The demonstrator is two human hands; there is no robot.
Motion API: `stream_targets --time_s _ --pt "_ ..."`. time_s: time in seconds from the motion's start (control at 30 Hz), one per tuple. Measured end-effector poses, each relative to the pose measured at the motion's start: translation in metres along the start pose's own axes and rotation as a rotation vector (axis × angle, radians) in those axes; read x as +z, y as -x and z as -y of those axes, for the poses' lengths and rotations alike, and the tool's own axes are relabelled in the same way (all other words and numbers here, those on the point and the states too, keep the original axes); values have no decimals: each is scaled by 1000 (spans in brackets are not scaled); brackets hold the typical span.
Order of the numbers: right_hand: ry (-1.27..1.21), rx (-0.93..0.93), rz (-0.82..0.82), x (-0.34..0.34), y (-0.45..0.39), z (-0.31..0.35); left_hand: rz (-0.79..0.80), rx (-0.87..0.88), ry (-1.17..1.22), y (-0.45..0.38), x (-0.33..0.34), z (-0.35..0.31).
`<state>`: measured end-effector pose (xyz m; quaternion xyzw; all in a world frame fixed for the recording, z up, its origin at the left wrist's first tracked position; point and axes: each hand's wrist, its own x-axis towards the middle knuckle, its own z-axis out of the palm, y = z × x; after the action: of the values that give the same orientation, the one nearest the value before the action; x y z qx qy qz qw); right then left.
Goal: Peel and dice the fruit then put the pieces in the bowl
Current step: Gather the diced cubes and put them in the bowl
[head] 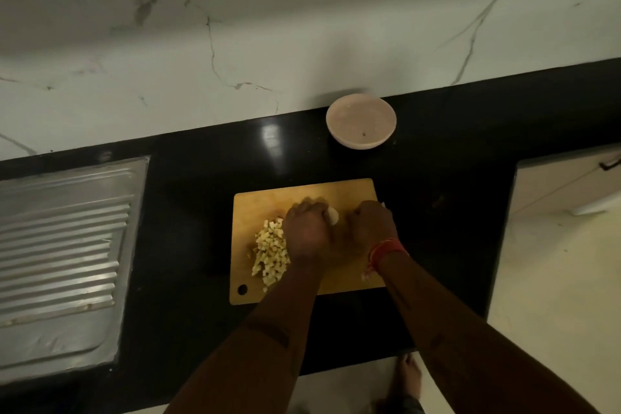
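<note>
A wooden cutting board (262, 205) lies on the black counter. A heap of pale diced fruit pieces (270, 250) covers its left half. My left hand (307, 232) is closed over a pale, peeled piece of fruit (333, 215) in the middle of the board; only its rounded end shows. My right hand (373, 225) is fisted just right of it, gripping a knife whose handle and blade are almost entirely hidden; a small pale tip shows past the knuckles. A pinkish bowl (361, 121) stands behind the board near the wall, holding only a tiny speck.
A steel sink drainboard (64, 245) fills the counter's left side. The marble wall rises behind the bowl. The counter's edge drops off to the right of the board, with a cabinet drawer (568, 178) and floor beyond. My foot shows below the counter's front edge.
</note>
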<state>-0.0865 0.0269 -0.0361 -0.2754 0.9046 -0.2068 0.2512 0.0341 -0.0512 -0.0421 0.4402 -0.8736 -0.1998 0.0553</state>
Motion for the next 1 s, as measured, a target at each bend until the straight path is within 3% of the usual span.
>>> stream_targets --time_s 0.23,0.53,0.73,0.87,1.0 --pt "142 55 -194 -16 26 -43 72 -44 -66 4 6 -21" --pt "207 145 -93 -20 43 -43 55 -46 -61 11 20 -32" --pt "-32 321 -1 -31 35 -39 106 -76 -7 15 26 -35" --pt "-77 288 -5 -31 35 -43 14 -90 196 19 20 -26" --pt "-288 127 -71 -30 46 -38 -64 -38 134 22 9 -12"
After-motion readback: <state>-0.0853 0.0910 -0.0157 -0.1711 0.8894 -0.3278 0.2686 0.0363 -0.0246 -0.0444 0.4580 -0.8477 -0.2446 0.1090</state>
